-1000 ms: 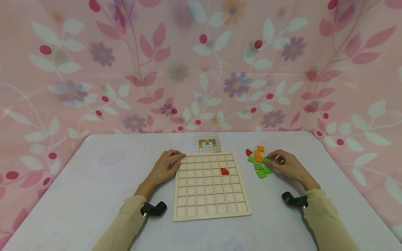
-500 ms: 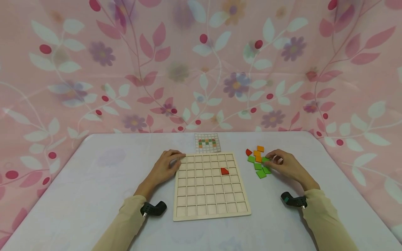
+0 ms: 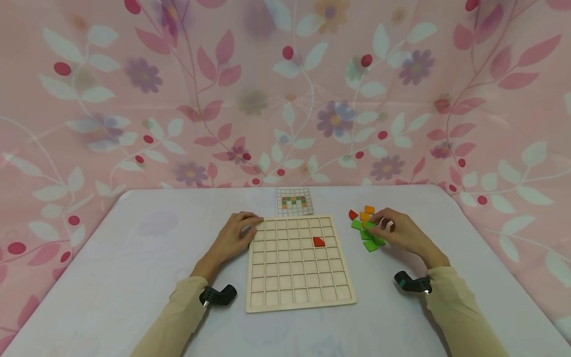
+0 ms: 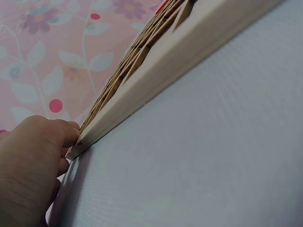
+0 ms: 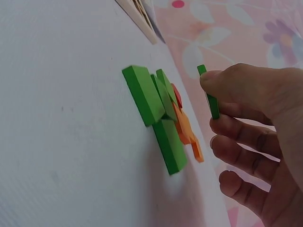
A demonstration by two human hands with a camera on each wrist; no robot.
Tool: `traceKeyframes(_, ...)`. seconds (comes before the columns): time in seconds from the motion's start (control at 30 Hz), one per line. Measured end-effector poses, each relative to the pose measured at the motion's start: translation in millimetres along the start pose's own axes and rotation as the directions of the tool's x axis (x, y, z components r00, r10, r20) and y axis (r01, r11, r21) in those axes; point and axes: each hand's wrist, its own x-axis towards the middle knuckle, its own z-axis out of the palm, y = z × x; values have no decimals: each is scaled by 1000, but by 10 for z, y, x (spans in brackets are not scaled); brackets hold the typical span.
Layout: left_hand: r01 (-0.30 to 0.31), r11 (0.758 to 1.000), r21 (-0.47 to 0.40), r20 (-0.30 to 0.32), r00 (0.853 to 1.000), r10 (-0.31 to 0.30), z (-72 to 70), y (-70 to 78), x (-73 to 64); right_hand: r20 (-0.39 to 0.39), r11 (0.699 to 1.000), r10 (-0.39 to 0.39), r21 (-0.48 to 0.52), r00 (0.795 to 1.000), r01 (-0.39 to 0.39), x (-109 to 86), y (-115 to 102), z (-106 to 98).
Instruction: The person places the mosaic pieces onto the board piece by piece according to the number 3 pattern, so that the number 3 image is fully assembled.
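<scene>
At the centre lies a pale wooden grid board [image 3: 294,270], a red quarter-round tile [image 3: 318,242] in one of its cells. My left hand [image 3: 234,233] holds the board's far left corner, with the thumb [image 4: 64,133] against it and the other fingers partly hidden behind. Between thumb and forefinger my right hand [image 3: 399,230] pinches a green square tile [image 5: 211,97], raised off the table in the right wrist view. Below it are several green tiles [image 5: 143,94], orange tiles [image 5: 183,125] and another red tile [image 3: 353,214].
Behind the board lies a pattern card [image 3: 294,202] printed with a grid and coloured squares. A white cloth [image 3: 151,263] covers the table. Pink floral fabric [image 3: 285,99] hangs at the back and sides.
My right hand has moved slightly left with the green square tile, lifting it over the other tiles. The left hand stays at the board's corner.
</scene>
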Motion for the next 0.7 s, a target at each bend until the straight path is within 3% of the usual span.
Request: traceKeyframes(0.7,11,1000,3,12,1000,-11,-14,15,2,57,997,-81,1,995,81,75,-321,145)
